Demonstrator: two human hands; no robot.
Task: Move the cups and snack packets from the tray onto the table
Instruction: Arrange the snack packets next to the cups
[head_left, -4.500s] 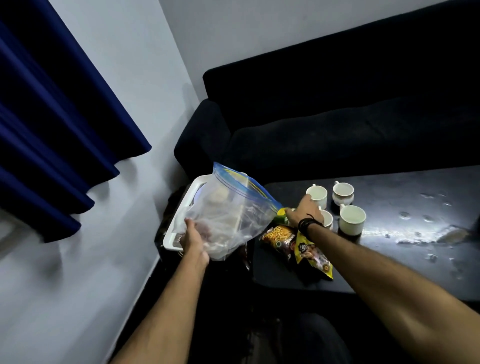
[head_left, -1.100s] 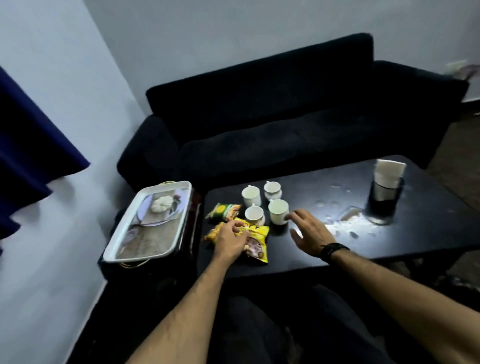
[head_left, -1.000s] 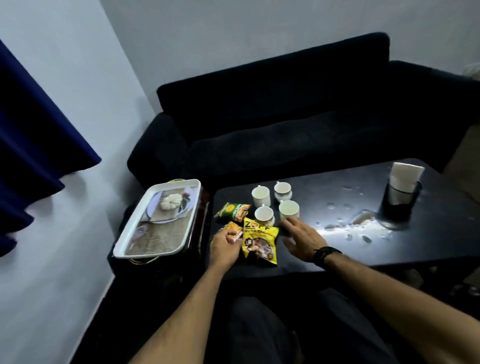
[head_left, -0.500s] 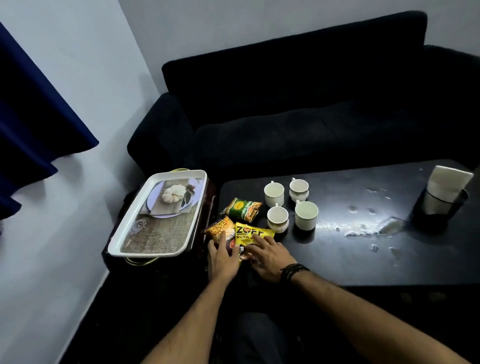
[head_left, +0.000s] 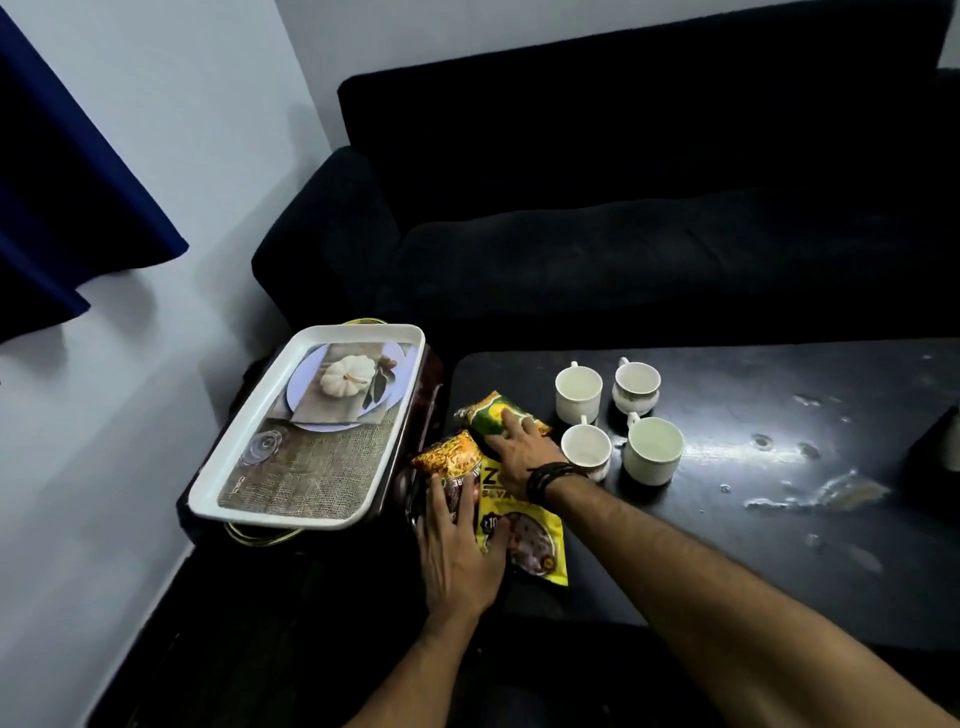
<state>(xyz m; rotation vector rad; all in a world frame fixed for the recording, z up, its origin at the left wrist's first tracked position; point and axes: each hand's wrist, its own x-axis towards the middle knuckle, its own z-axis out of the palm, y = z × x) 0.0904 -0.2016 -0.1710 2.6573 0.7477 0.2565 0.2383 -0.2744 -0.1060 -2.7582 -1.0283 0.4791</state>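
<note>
Worktop (head_left: 727, 545): left hand (head_left: 457, 551) flat on orange packet (head_left: 448, 457); right hand (head_left: 519, 452) (grip spread) on green packet (head_left: 488, 418).

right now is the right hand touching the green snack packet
Touching. The head view shows the right hand lying flat on the green snack packet, its fingers pressed onto the wrapper with no gap. The packet lies on the table.
</note>
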